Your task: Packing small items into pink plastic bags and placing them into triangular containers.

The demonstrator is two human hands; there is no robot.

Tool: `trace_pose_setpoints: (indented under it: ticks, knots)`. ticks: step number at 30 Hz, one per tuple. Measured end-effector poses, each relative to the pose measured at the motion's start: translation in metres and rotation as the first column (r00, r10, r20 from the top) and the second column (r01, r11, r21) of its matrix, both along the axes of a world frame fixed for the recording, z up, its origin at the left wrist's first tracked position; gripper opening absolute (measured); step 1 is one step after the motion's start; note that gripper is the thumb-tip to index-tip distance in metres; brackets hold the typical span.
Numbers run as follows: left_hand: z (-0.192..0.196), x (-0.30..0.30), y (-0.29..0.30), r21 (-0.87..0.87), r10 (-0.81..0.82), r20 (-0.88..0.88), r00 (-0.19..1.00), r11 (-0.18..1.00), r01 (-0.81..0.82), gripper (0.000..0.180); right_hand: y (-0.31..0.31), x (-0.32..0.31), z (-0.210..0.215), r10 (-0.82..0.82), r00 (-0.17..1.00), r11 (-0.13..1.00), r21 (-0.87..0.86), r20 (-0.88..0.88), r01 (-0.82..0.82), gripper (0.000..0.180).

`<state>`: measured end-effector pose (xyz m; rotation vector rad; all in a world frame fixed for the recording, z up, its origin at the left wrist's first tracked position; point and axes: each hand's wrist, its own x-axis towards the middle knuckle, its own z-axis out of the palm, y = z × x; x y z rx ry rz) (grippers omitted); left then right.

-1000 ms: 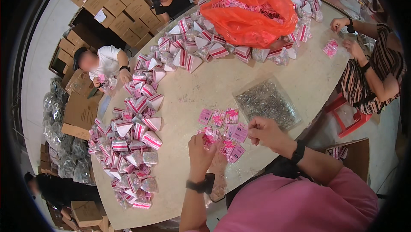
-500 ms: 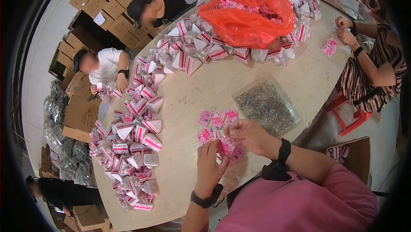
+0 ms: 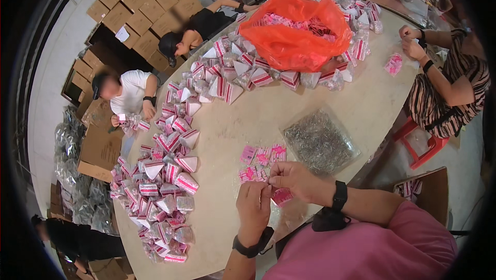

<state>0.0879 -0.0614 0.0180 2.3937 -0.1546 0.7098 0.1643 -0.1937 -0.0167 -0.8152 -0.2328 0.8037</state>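
Both forearms rise from the lower edge of the frame and meet low in the centre. The left hand (image 3: 253, 208) is curled, fingers pinched on a small pink packet (image 3: 281, 196), and the right hand (image 3: 294, 179) closes over the same packet from the upper right, wrist bent inward. Just above them lie loose pink labels (image 3: 261, 160) on the surface (image 3: 248, 119). To the upper right of the hands sits a clear bag of small metal pieces (image 3: 320, 140). A band of filled pink-and-white pouches (image 3: 165, 176) runs down the left side; bare surface lies between it and the hands. An orange bag (image 3: 297, 29) sits at the top.
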Motion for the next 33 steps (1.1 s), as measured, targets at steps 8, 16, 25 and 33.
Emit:
trace_pose_setpoints:
  ticks: [8,16,25,33]
  knots:
    - [0.005,-0.004,-0.005,0.083,0.086,0.098,0.991,0.992,-0.094,0.006,-0.003,-0.001,0.008,0.119,0.993,0.993,0.011,0.014,-0.119,0.009]
    - [0.024,-0.005,0.018,-0.378,-0.329,-0.225,0.917,0.897,0.229,0.037,-0.015,-0.002,0.028,0.342,0.935,0.935,-0.133,0.093,-0.329,0.010]
    - [0.035,-0.020,0.023,-0.111,-0.332,-0.299,0.895,0.943,0.313,0.041,-0.016,-0.006,0.015,0.455,0.889,0.889,-0.029,-0.052,-0.457,0.014]
    - [0.022,-0.032,0.023,-0.027,-0.213,-0.266,0.940,0.977,0.213,0.005,-0.014,-0.004,0.006,0.484,0.872,0.870,-0.151,0.070,-0.470,0.012]
